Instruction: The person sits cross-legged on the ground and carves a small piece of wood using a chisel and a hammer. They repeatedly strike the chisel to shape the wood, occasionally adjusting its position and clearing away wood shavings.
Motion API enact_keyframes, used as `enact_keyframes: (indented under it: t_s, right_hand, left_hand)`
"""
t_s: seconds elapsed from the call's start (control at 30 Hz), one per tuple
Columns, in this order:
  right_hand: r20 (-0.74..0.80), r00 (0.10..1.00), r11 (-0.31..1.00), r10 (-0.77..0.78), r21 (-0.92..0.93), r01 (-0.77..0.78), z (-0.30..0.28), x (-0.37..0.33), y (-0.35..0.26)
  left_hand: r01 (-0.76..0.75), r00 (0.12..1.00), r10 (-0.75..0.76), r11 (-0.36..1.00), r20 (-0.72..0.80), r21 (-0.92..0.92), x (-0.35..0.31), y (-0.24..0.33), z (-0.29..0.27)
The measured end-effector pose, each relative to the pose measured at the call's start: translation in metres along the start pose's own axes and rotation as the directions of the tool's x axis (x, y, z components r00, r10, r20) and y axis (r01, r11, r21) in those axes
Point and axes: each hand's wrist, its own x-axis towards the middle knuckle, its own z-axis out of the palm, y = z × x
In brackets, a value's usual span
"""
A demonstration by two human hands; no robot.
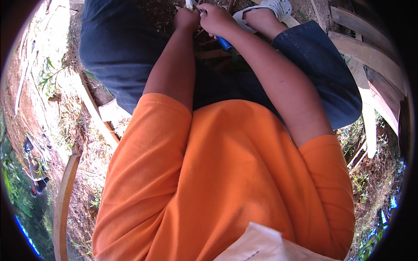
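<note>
Wearing dark blue cloth trousers, legs spread probably for room, I have long, pale wooden planks at far right. At the far side, between my legs, my bare right hand wraps a rounded, blue-handled tool, seemingly for control; my bare left hand is just beside a small whitish piece, perhaps steadying it, though I cannot tell whether it grips.

L hand & R hand side by side, curled; arms stretched fwd.
</note>
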Motion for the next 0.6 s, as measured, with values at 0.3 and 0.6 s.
enact_keyframes:
  t_s: [0.3,0.6]
  right_hand:
    - [-0.13,0.981,0.984,-0.144,-0.127,0.127,0.012,0.023,0.0]
    - [-0.2,0.969,0.986,-0.142,-0.114,0.121,0.044,0.03,0.01]
  left_hand:
    - [0.034,0.999,-0.033,0.998,-0.03,0.05,0.02,-0.014,0.013]
    - [0.035,0.999,-0.036,0.997,0.006,0.074,0.04,-0.034,0.015]
